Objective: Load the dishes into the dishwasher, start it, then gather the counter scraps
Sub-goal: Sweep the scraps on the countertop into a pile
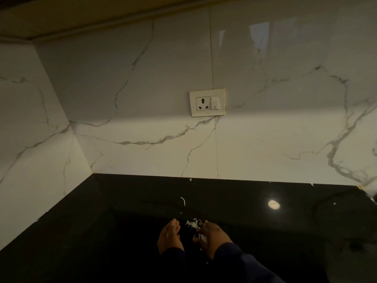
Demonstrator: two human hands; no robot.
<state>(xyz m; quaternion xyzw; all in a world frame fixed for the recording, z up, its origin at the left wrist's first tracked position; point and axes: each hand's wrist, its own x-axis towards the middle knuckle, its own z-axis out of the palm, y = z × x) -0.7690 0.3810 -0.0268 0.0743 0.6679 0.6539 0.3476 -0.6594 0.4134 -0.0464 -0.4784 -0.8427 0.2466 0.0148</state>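
White scraps [192, 223] lie in a small heap on the black counter [265, 231], between my two hands. My left hand [169, 235] rests edge-down on the counter just left of the heap, fingers together and slightly curled. My right hand [212, 234] sits on the right side of the heap with a few white scraps [201, 237] under its fingers and thumb. A single curled scrap [183, 201] lies farther back, and tiny bits [190, 179] sit at the wall edge. No dishes or dishwasher are in view.
A marble-patterned wall rises behind the counter and on the left, forming a corner. A white socket with a switch [207, 102] is on the back wall. A ceiling light reflects on the counter [273, 204]. A cabinet underside runs along the top.
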